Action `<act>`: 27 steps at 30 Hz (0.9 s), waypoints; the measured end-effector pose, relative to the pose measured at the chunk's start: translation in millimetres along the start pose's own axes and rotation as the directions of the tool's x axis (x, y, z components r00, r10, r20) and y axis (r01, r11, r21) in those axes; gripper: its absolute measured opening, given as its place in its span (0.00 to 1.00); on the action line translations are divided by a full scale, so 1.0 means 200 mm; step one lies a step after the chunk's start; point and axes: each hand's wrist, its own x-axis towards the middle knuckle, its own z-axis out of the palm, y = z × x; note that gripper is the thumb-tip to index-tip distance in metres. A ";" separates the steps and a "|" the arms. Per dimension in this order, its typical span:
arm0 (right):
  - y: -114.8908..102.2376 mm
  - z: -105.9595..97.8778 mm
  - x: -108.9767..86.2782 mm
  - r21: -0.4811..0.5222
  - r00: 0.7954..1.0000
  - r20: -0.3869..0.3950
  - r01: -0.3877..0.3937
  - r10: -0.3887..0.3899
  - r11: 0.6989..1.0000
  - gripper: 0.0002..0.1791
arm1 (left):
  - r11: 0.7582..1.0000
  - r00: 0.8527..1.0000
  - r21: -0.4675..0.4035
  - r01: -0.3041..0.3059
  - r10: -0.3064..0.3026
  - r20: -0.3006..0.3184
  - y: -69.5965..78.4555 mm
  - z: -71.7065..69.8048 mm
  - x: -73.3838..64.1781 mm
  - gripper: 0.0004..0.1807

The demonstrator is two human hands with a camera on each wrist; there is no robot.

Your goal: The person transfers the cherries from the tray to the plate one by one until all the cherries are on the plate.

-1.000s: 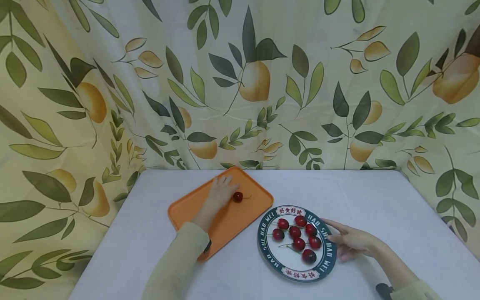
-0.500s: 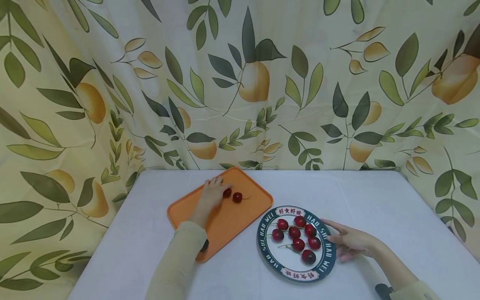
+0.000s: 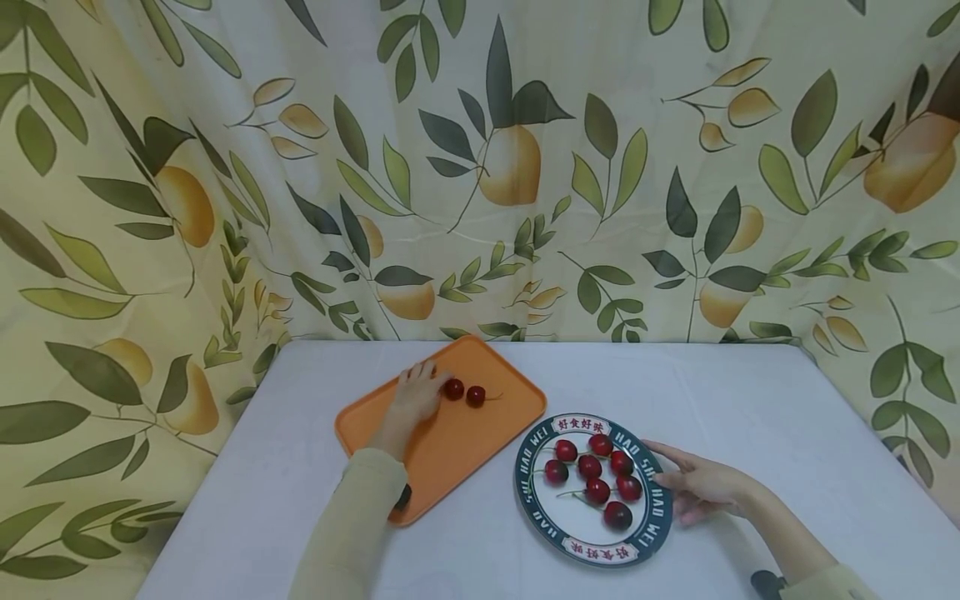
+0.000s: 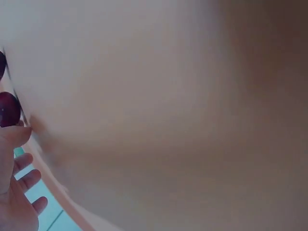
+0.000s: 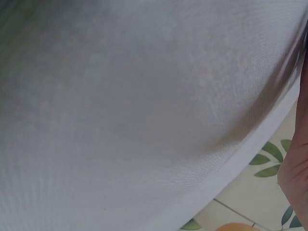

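On the orange tray [image 3: 480,433] lie two dark red cherries, one [image 3: 453,388] right at the fingertips of my left hand [image 3: 414,400] and another [image 3: 476,396] with its stem pointing right. The left wrist view shows the nearer cherry [image 4: 8,109] just above the thumb, the fingers loosely spread with nothing between them. My right hand [image 3: 708,482] holds the right rim of a round plate [image 3: 534,508], thumb on the rim and lower fingers partly hidden beside it. Several cherries [image 3: 590,467] with stems sit in the plate's white middle.
A white cloth [image 3: 750,400] covers the table. Behind it hangs a curtain [image 3: 600,250] printed with leaves and fruit. The tray stands at an angle left of the plate, their edges close together.
My left hand has drawn back to the left and down, uncovering a second cherry beside the first on the tray. The right hand and plate stay in place.
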 end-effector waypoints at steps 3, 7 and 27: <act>0.00 0.00 0.00 0.003 1.000 -0.006 -0.004 0.004 1.000 0.40 | 1.000 1.000 0.008 0.010 -0.010 -0.015 -0.02 0.02 -0.01 0.18; 0.00 0.00 0.00 -0.001 1.000 -0.015 -0.008 0.008 1.000 0.40 | 1.000 0.999 0.008 0.027 -0.027 -0.017 -0.04 0.03 -0.02 0.16; 0.00 0.01 0.00 -0.001 0.999 -0.038 -0.026 0.026 1.000 0.39 | 1.000 1.000 -0.006 -0.013 0.013 -0.026 -0.06 0.02 -0.08 0.08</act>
